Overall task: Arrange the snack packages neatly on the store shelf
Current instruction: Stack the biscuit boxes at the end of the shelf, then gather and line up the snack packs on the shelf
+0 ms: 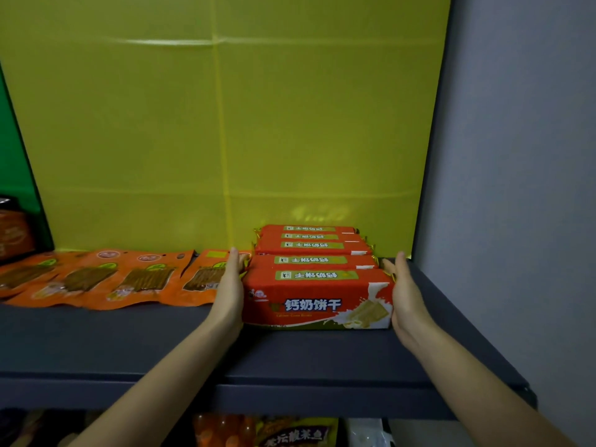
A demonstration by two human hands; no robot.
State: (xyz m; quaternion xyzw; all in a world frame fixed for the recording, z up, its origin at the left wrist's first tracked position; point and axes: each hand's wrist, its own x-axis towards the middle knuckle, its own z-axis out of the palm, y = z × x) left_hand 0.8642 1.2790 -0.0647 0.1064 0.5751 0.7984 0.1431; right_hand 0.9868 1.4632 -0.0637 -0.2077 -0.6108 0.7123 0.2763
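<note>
a person stands at a dark grey shelf [129,343] with a yellow backing sheet [225,124] behind it and a pale grey wall [516,156] on the right. both bare arms reach in from below. the left hand [229,290] lies flat, fingers straight and held together, with its palm against the left end of the front biscuit pack [317,300]. the right hand [407,293] mirrors it on the right end, also flat with fingers extended, so the red pack sits squeezed between the two palms rather than gripped by curled fingers. that pack rests on the shelf, towards its right side, its long face turned outward and showing white chinese lettering and a picture of biscuits in milk. directly behind it more red biscuit packs [311,245] of the same kind line up in a row running back to the yellow sheet, the rear ones stacked higher. to the left, a spread of flat orange snack pouches [106,279] lies on the shelf, overlapping one another; the nearest pouch edge is just beside the left hand. at the far left edge a dark orange-labelled item [13,230] is partly cut off. below the shelf's front lip, a yellow and orange packet [290,435] shows on the lower level, dim and blurred.
</note>
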